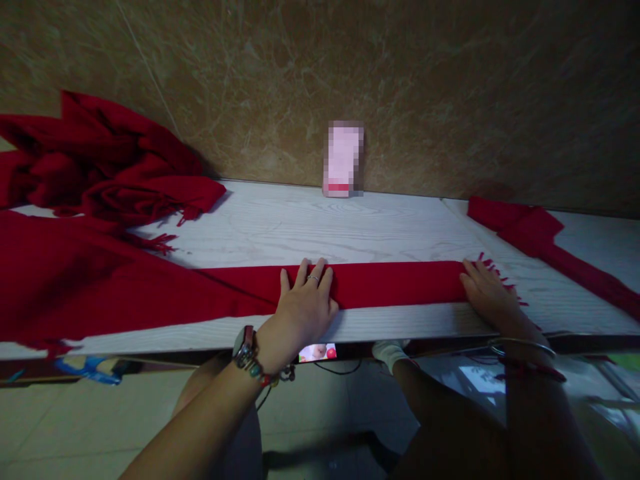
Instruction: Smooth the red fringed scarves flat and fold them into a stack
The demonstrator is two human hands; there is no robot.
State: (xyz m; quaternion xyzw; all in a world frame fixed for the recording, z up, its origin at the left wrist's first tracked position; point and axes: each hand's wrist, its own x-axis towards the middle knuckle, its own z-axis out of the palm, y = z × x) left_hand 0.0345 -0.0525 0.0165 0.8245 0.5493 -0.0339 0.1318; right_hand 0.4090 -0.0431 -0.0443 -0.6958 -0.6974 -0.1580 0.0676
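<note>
Centrally, a red cloth [395, 285] lay along the white surface [310, 227], a narrow flat band at mid-frame that widened toward the left edge. The left hand [306, 303] rested on it just below frame centre, palm down; grip apart, fingers spread, clamped on nothing. The right hand [489, 293] lay on the band's fringed end, right of centre; grip likewise apart, fingers extended over the cloth. Upper left: a loose heap of red fabric [115, 163], bunched near the wall [260, 87]. Upper middle: a pink object [344, 157], pixelated, details unreadable, stood against the wall. Right side: another red piece [530, 230], folded over at its upper end, apart from the band.
</note>
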